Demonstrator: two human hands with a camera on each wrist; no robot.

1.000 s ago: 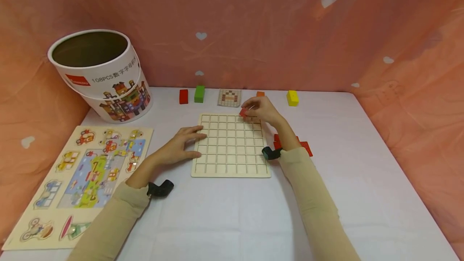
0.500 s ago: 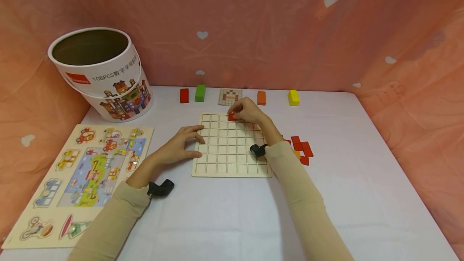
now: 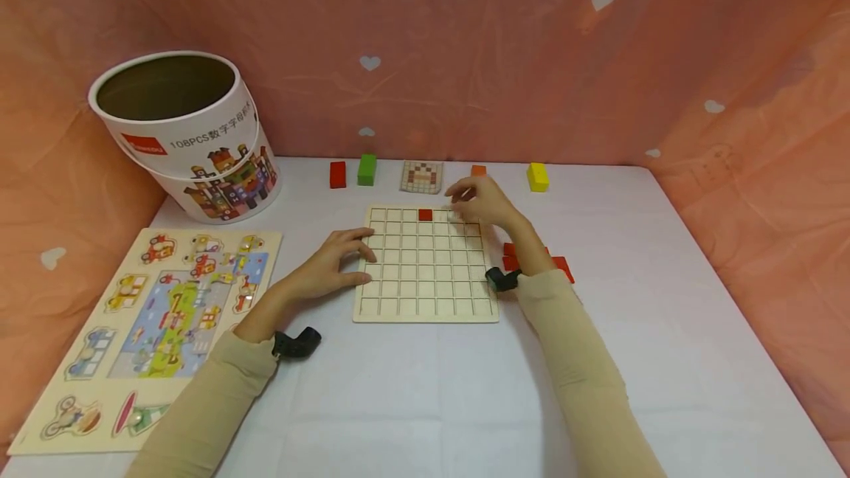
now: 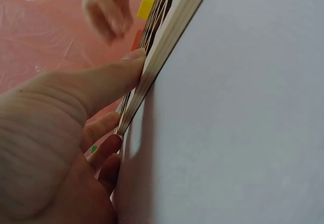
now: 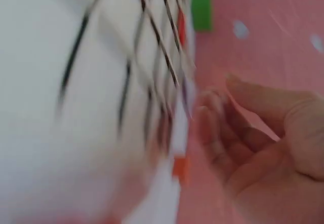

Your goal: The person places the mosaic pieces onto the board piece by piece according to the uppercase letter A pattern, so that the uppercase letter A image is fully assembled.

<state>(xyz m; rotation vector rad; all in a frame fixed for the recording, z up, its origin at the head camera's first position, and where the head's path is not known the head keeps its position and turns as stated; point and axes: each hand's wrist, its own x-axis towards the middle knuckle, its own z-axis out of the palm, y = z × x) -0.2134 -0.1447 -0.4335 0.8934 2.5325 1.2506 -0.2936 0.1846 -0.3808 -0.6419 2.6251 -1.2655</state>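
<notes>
A wooden grid board (image 3: 425, 318) lies on the white table, with one red square tile (image 3: 425, 215) in the middle cell of its far row. My left hand (image 3: 328, 264) rests along the board's left edge, fingers spread. In the left wrist view its thumb (image 4: 114, 82) touches the board's side. Over the far right corner of the board hovers my right hand (image 3: 483, 201). Its loosely bent fingers hold nothing in the right wrist view, where the thumb stands apart from them. Several loose red tiles (image 3: 563, 268) lie right of the board, partly hidden by the right forearm.
Behind the board stand red (image 3: 337, 175), green (image 3: 367, 170), orange (image 3: 479, 170) and yellow blocks (image 3: 538, 177), with a small pattern card (image 3: 421, 177) among them. A white bucket (image 3: 199, 139) stands back left, and a picture puzzle board (image 3: 133, 242) lies at the left.
My right hand carried the red tile left to the middle of the far row, let it go there, and moved back right. The left hand has stayed at the board's edge.
</notes>
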